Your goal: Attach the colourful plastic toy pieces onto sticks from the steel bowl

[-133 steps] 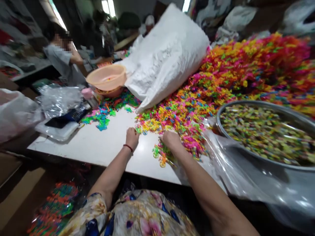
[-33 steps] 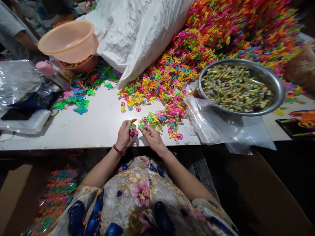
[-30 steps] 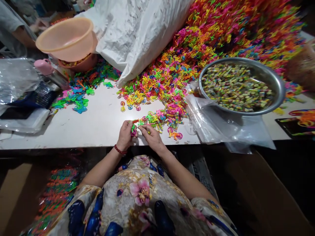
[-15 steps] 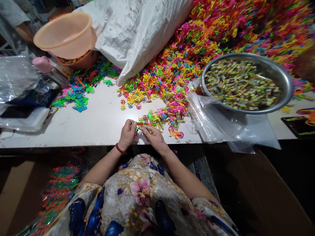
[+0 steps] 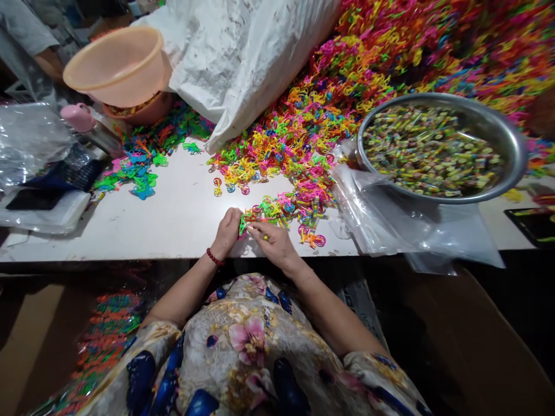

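My left hand [image 5: 228, 234], with a dark red bead bracelet [image 5: 215, 257] at its wrist, is closed on small plastic toy pieces [image 5: 242, 225] in green and pink. Close by on the right, my right hand [image 5: 275, 245] is pinched, and a small yellow-green bit [image 5: 266, 237] shows at its fingers. Exactly what the right fingertips grip is too small to make out. Just beyond both hands lies a small heap of colourful plastic toy pieces [image 5: 271, 209], mixed with yellow striped sticks.
A steel basin [image 5: 518, 156] of small yellowish pieces stands right, over clear plastic bags [image 5: 416, 228]. Behind spreads a large pile of colourful plastic pieces [image 5: 381, 63] beside a white sack [image 5: 217, 63]. At left are a peach plastic basin [image 5: 115, 69], a pink-lidded bottle [image 5: 80, 118] and a person's arm.
A red piece seen between my fingertips earlier no longer shows there; green and pink pieces now show at my left hand. My right hand has shifted slightly right and nearer me.
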Action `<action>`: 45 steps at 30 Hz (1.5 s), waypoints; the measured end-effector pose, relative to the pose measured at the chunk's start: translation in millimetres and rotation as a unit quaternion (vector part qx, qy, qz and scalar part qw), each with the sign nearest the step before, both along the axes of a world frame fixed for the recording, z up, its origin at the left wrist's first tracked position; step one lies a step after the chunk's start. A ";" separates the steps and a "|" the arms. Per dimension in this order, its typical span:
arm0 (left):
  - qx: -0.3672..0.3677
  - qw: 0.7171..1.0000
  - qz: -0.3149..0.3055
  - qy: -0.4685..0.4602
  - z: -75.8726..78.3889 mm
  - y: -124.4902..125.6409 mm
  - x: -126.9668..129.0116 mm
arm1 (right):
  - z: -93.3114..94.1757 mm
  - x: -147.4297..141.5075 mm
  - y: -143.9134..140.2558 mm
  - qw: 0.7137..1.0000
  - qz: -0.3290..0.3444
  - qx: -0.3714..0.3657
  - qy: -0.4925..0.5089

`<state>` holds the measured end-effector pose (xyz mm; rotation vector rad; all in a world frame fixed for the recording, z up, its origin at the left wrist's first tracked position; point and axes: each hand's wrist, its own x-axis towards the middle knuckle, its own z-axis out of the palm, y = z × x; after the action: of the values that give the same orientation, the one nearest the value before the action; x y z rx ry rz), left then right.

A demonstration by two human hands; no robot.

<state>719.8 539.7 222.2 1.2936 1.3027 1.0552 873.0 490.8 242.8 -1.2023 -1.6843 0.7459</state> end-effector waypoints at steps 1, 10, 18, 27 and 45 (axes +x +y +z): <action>0.003 1.000 0.001 -0.001 1.6 8.7 -2.3 | 5.0 9.4 5.2 1.000 -0.021 0.008 -0.011; 0.115 0.963 0.102 0.221 -1.0 110.7 -46.3 | 21.1 79.4 38.5 0.934 -0.270 0.095 -0.212; -0.088 0.982 0.162 -0.050 -12.2 105.6 -52.3 | -12.6 18.0 1.7 0.998 -0.038 -0.008 -0.059; -0.209 0.893 0.030 -0.398 2.1 65.0 -61.5 | -21.6 -14.2 -9.3 0.989 0.052 -0.137 0.004; -0.026 0.983 0.142 0.117 15.9 113.1 -78.2 | -62.9 -23.6 -13.3 0.969 0.054 0.082 -0.227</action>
<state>641.7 652.7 238.1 1.2446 1.7212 1.0771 849.4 477.6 179.9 -1.2327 -2.1559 0.3990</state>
